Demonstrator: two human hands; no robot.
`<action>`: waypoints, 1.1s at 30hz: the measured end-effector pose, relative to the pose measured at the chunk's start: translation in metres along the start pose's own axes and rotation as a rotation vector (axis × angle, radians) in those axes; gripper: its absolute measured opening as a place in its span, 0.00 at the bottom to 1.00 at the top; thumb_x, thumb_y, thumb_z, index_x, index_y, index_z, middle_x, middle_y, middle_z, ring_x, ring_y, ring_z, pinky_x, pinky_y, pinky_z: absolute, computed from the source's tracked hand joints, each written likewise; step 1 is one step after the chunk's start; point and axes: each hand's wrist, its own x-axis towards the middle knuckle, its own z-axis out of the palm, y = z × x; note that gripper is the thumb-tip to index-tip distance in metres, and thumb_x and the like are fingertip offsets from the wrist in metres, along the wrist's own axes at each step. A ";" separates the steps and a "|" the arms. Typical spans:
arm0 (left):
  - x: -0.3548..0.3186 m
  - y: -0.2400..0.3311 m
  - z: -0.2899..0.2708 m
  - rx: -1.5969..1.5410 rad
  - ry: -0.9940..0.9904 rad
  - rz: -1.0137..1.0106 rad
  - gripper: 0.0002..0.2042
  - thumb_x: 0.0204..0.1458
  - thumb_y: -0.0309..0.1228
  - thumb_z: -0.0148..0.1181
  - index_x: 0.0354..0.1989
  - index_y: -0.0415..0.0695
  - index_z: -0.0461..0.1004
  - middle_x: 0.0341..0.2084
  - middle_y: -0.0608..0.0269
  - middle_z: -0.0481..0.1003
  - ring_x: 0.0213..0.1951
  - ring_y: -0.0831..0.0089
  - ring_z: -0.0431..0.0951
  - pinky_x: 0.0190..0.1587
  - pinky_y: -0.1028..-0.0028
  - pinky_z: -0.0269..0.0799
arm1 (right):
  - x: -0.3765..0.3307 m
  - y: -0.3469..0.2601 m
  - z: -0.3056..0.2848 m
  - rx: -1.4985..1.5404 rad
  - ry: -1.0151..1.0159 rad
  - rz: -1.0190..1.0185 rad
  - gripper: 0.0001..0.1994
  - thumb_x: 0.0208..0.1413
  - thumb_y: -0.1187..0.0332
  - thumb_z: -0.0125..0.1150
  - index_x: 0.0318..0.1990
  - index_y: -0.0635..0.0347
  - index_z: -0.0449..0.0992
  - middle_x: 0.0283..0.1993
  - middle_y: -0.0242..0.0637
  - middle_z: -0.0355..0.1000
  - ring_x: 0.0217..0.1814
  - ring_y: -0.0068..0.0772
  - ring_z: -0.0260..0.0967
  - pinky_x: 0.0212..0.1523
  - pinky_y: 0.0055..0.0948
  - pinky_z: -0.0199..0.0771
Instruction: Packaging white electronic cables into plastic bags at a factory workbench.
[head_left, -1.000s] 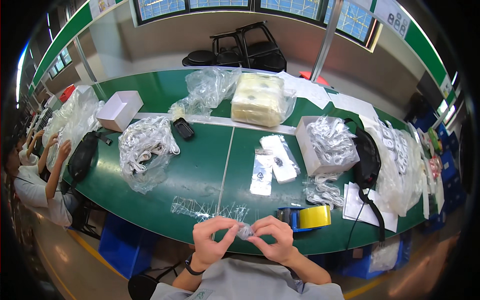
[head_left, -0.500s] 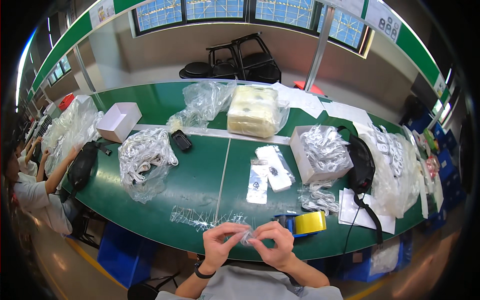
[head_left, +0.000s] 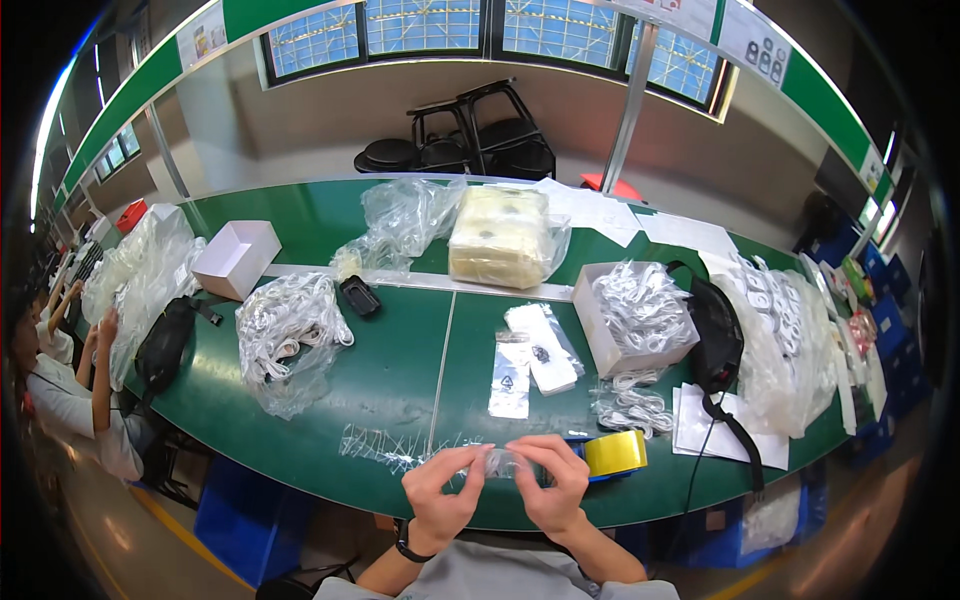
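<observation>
Between my two hands, close to the table's near edge, is a small clear plastic bag (head_left: 503, 464). My left hand (head_left: 443, 492) pinches its left end with thumb and fingertips, and my right hand (head_left: 551, 487) pinches the right end. What the bag contains, if anything, is too small to make out. Thin clear strips (head_left: 388, 447) lie spread on the table just beyond my left hand. Right beside my right hand stands a blue tape dispenser with a yellow roll (head_left: 614, 454). Farther off lie flat clear bags (head_left: 509, 378) and white packets (head_left: 546, 350).
A white box (head_left: 598, 345) of bagged white cables stands at right, with loose cable coils (head_left: 637, 410) before it. Left lies a heap of bagged cables (head_left: 290, 330) beside a black tray (head_left: 360, 297). Black waist bags (head_left: 717, 335) and a wrapped block (head_left: 498, 238) are farther out. Co-workers sit far left.
The plastic between my hands has gone from a bunched clump to a more stretched, flatter shape. My hands are slightly farther apart. A co-worker's hands at far left have shifted.
</observation>
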 end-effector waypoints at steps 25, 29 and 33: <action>0.004 0.007 -0.004 -0.071 0.011 -0.175 0.05 0.56 0.21 0.62 0.31 0.30 0.81 0.26 0.55 0.84 0.27 0.77 0.82 0.32 0.80 0.77 | 0.000 0.003 -0.007 -0.017 -0.066 -0.049 0.10 0.43 0.80 0.74 0.34 0.62 0.80 0.36 0.40 0.77 0.35 0.37 0.76 0.37 0.28 0.75; 0.007 0.006 -0.008 -0.057 0.024 -0.180 0.05 0.56 0.20 0.62 0.31 0.31 0.81 0.26 0.54 0.84 0.27 0.76 0.82 0.32 0.79 0.77 | 0.006 -0.001 -0.010 0.077 -0.062 0.044 0.08 0.46 0.82 0.70 0.35 0.65 0.79 0.36 0.41 0.76 0.36 0.36 0.76 0.38 0.28 0.74; 0.008 0.006 -0.010 -0.007 0.046 -0.152 0.05 0.56 0.20 0.62 0.31 0.31 0.81 0.27 0.54 0.84 0.27 0.75 0.82 0.33 0.78 0.77 | 0.009 -0.004 -0.011 0.070 -0.050 0.033 0.08 0.47 0.82 0.70 0.36 0.65 0.79 0.36 0.41 0.76 0.37 0.35 0.76 0.38 0.28 0.74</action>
